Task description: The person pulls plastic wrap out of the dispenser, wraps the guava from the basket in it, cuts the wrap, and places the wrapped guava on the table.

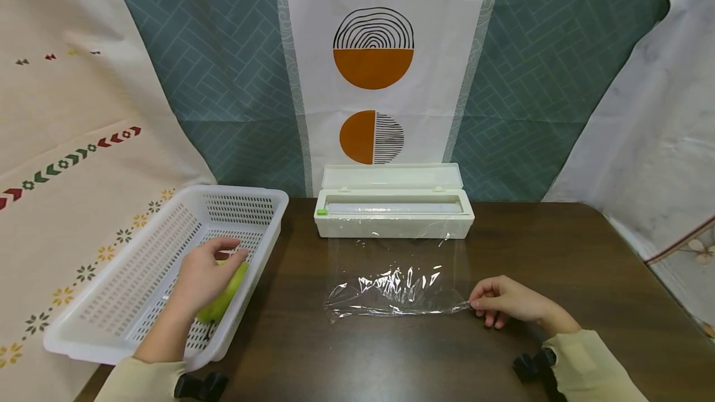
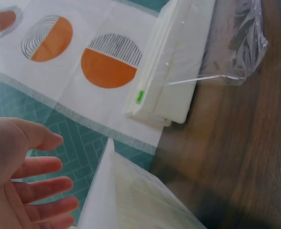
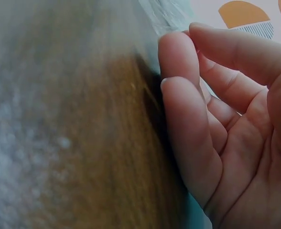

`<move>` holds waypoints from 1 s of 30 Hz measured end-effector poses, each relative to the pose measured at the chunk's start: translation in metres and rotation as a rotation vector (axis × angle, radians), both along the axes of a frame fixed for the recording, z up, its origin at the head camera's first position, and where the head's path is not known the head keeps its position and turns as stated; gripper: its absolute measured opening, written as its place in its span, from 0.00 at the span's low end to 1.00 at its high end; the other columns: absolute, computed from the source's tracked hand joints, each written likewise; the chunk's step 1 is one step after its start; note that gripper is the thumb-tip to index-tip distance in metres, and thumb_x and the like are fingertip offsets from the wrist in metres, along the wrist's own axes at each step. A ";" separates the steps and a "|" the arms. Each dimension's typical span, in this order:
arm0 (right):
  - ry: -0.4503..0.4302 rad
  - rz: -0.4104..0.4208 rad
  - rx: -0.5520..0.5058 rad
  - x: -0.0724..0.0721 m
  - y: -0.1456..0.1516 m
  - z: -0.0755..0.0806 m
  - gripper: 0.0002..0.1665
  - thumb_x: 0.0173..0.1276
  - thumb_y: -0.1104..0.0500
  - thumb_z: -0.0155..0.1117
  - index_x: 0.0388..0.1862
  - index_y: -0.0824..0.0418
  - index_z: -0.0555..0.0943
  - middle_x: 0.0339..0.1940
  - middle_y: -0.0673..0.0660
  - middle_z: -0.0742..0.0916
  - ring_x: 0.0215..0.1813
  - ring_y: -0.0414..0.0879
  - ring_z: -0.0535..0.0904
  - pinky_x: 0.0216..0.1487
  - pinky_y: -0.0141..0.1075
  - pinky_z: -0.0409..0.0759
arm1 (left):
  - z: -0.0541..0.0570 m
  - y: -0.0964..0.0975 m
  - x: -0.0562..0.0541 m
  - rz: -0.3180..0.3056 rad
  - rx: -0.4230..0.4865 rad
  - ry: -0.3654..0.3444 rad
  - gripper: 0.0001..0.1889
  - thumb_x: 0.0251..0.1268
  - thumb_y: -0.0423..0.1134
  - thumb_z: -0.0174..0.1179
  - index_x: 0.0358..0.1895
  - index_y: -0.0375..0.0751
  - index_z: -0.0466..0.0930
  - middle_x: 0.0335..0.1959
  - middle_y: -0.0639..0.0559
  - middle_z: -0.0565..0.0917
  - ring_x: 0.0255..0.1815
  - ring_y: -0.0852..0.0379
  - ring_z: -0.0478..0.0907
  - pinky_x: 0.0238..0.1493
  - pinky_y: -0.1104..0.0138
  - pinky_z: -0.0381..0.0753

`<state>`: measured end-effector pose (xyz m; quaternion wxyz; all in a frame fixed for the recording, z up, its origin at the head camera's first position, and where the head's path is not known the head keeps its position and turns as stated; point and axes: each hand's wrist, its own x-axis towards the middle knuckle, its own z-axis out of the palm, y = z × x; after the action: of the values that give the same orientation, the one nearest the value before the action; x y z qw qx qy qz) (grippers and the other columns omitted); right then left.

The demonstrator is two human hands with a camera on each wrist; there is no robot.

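Note:
My left hand [image 1: 208,275] reaches over the white slotted basket [image 1: 53,343], above a green pear [image 1: 215,310] lying near its right wall. In the left wrist view the fingers [image 2: 45,188] are spread and loosely bent, with nothing held between them. Part of the pear is hidden under the hand. My right hand [image 1: 511,303] pinches the front right corner of a sheet of clear plastic wrap [image 1: 399,284] between thumb and fingertips. The wrap stretches forward from a white dispenser box [image 1: 393,227], whose lid [image 1: 393,176] stands raised. Inside the box a roll [image 1: 391,208] shows.
A green slider [image 1: 322,211] sits at the left end of the box's front edge. Everything stands on a dark brown wooden table [image 1: 536,241]. Patterned cloths, among them a white panel with orange half-circles [image 1: 373,70], hang behind the table.

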<state>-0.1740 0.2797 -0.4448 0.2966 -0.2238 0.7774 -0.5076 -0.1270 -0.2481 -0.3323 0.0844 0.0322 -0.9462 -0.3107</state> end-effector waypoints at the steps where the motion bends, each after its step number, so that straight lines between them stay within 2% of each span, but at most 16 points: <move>1: -0.002 -0.002 0.002 0.000 0.000 0.000 0.14 0.70 0.59 0.56 0.41 0.71 0.79 0.28 0.54 0.84 0.24 0.38 0.81 0.23 0.35 0.81 | 0.000 -0.001 0.000 0.002 -0.004 -0.012 0.23 0.67 0.49 0.55 0.56 0.34 0.76 0.54 0.34 0.79 0.53 0.37 0.76 0.51 0.49 0.74; 13: -0.016 -0.009 0.010 0.001 0.000 0.001 0.14 0.70 0.58 0.56 0.41 0.71 0.78 0.28 0.53 0.83 0.24 0.38 0.81 0.23 0.34 0.81 | -0.008 -0.018 -0.003 -0.001 -0.070 -0.136 0.32 0.65 0.51 0.55 0.61 0.26 0.68 0.60 0.26 0.70 0.61 0.30 0.65 0.58 0.41 0.66; 20: -0.019 -0.009 0.012 0.001 0.001 0.000 0.14 0.70 0.58 0.56 0.41 0.71 0.78 0.28 0.53 0.83 0.24 0.38 0.81 0.23 0.34 0.81 | -0.013 -0.027 -0.004 0.017 -0.126 -0.219 0.40 0.61 0.55 0.59 0.64 0.22 0.61 0.61 0.20 0.65 0.58 0.26 0.64 0.55 0.38 0.66; 23: -0.021 -0.005 0.007 0.000 0.001 0.000 0.14 0.70 0.58 0.56 0.41 0.71 0.78 0.28 0.53 0.83 0.24 0.38 0.81 0.23 0.34 0.81 | -0.016 -0.031 -0.004 0.019 -0.174 -0.258 0.44 0.57 0.56 0.61 0.64 0.20 0.59 0.58 0.18 0.66 0.56 0.24 0.66 0.51 0.39 0.70; 27: -0.014 -0.002 0.000 0.001 0.001 -0.001 0.14 0.70 0.59 0.56 0.41 0.71 0.78 0.28 0.53 0.84 0.24 0.38 0.81 0.23 0.34 0.81 | -0.021 -0.037 -0.005 -0.021 -0.210 -0.322 0.48 0.54 0.54 0.63 0.63 0.15 0.54 0.55 0.14 0.67 0.50 0.24 0.71 0.46 0.42 0.75; 30: -0.019 -0.006 -0.003 0.001 0.001 -0.001 0.14 0.70 0.59 0.56 0.41 0.71 0.79 0.28 0.53 0.84 0.24 0.38 0.81 0.23 0.34 0.81 | -0.025 -0.041 -0.005 -0.066 -0.185 -0.373 0.48 0.54 0.51 0.63 0.62 0.12 0.52 0.51 0.15 0.69 0.46 0.27 0.74 0.44 0.44 0.77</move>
<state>-0.1728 0.2805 -0.4454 0.3020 -0.2170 0.7744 -0.5119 -0.1317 -0.2892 -0.3569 -0.0999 0.0502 -0.9704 -0.2140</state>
